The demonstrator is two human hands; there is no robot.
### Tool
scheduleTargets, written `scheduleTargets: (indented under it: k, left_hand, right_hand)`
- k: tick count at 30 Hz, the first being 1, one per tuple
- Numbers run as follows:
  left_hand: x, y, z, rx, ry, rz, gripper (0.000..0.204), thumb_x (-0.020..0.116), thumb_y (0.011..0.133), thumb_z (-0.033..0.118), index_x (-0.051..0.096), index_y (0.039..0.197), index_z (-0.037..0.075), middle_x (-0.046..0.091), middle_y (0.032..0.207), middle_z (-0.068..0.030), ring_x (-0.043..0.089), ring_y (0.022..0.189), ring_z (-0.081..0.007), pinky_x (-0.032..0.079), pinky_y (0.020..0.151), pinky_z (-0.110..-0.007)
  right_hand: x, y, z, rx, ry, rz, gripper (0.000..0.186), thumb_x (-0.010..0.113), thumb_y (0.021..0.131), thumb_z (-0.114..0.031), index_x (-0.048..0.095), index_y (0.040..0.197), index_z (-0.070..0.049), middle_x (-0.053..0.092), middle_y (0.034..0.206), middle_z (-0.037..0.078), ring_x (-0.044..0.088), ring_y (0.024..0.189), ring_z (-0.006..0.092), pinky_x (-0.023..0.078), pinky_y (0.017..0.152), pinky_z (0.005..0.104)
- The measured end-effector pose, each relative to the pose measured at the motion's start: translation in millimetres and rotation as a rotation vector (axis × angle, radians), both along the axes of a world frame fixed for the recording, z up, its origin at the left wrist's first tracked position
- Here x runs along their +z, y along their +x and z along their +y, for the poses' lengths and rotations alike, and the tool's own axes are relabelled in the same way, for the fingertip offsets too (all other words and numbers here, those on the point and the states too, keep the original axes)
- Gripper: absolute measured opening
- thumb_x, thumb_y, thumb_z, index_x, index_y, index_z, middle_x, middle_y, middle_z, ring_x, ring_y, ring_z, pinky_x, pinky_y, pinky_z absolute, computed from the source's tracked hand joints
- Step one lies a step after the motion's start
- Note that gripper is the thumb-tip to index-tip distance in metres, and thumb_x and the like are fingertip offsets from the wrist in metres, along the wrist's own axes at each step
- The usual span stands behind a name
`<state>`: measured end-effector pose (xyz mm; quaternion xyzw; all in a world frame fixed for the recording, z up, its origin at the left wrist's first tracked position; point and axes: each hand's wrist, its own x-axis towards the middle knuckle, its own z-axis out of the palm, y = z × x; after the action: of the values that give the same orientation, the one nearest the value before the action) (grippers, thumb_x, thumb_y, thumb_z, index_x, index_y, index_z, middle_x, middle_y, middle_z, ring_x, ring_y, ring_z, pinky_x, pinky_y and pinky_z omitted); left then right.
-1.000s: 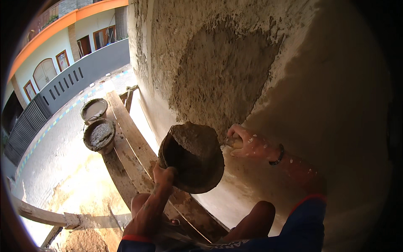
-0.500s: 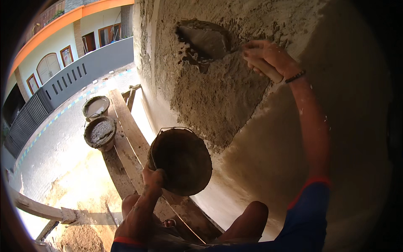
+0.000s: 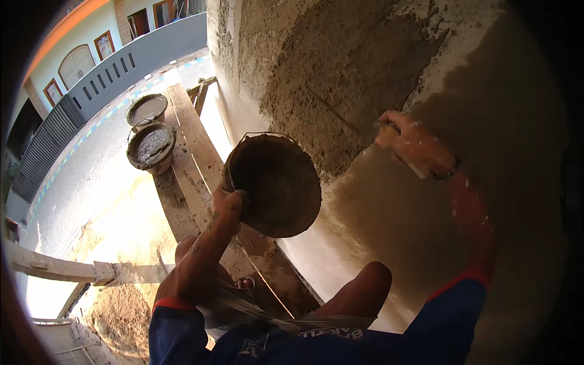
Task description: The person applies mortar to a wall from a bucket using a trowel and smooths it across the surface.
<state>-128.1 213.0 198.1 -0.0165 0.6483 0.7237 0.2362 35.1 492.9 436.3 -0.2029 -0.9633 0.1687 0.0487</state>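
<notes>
My left hand (image 3: 229,204) is closed on the near rim of a dark, mortar-crusted bucket (image 3: 277,185). The bucket is tilted with its mouth toward me; its inside is shadowed and looks mostly bare. At the wall, my right hand (image 3: 420,145) wraps round the pale handle of a trowel (image 3: 415,168). The thin blade shows nearly edge-on against the rough, wet mortar (image 3: 359,55) on the wall; whether it presses on the mortar I cannot tell. Below and right of the hand, the wall surface (image 3: 486,121) is smoother.
I am on narrow wooden planks (image 3: 198,140) along the wall. Two buckets stand at their far end: one of grey mortar (image 3: 164,163), one of murky liquid (image 3: 159,114). A wooden rail (image 3: 58,264) crosses at left. Beneath lie a sand heap (image 3: 118,316) and a paved street (image 3: 109,164).
My right hand has come down the wall with the trowel, whose blade has turned from broad face to nearly edge-on. The left hand still holds the bucket, now higher in view.
</notes>
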Motion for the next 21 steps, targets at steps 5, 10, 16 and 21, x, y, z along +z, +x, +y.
scheduleTargets:
  k: [5,10,16,21]
  left_hand:
    - [31.5,-40.4,-32.1,-0.178,-0.036,-0.029,0.024,0.058,0.075,0.000,0.061,0.099,0.003,0.063,0.075,-0.0068,0.061,0.057,-0.0190,0.052,0.049,-0.033]
    - [5.7,-42.9,-67.7,-0.183,-0.085,0.077,0.033,0.057,0.071,-0.002,0.061,0.104,0.000,0.065,0.081,-0.0075,0.064,0.064,-0.0197,0.053,0.055,-0.032]
    - [-77.1,-39.3,-98.5,-0.041,-0.304,0.032,0.040,0.061,0.066,-0.005,0.062,0.106,-0.003,0.066,0.083,-0.0112,0.064,0.065,-0.0213,0.054,0.059,-0.033]
    - [-108.9,-40.0,-125.8,-0.177,-0.301,-0.065,0.039,0.060,0.067,-0.005,0.062,0.106,-0.002,0.065,0.082,-0.0087,0.063,0.066,-0.0194,0.053,0.060,-0.032]
  right_hand:
    - [-93.6,8.7,-29.1,0.321,0.039,0.019,0.047,0.070,0.085,-0.023,0.054,0.123,-0.001,0.060,0.093,0.011,0.061,0.069,0.0181,0.051,0.068,0.0328]
    - [-130.3,-20.8,-89.1,0.087,-0.825,-0.494,0.040,0.065,0.085,-0.020,0.053,0.116,0.004,0.059,0.085,0.011,0.060,0.063,0.0152,0.052,0.056,0.0309]
    - [-220.8,-60.2,-120.5,0.048,-1.003,-0.532,0.031,0.060,0.088,-0.015,0.055,0.110,0.006,0.060,0.083,0.013,0.064,0.062,0.0174,0.054,0.051,0.0325]
    - [-317.1,-103.5,-131.7,0.619,-0.401,-0.580,0.020,0.061,0.080,-0.008,0.063,0.098,0.001,0.067,0.090,0.015,0.065,0.088,0.0337,0.053,0.079,0.0400]
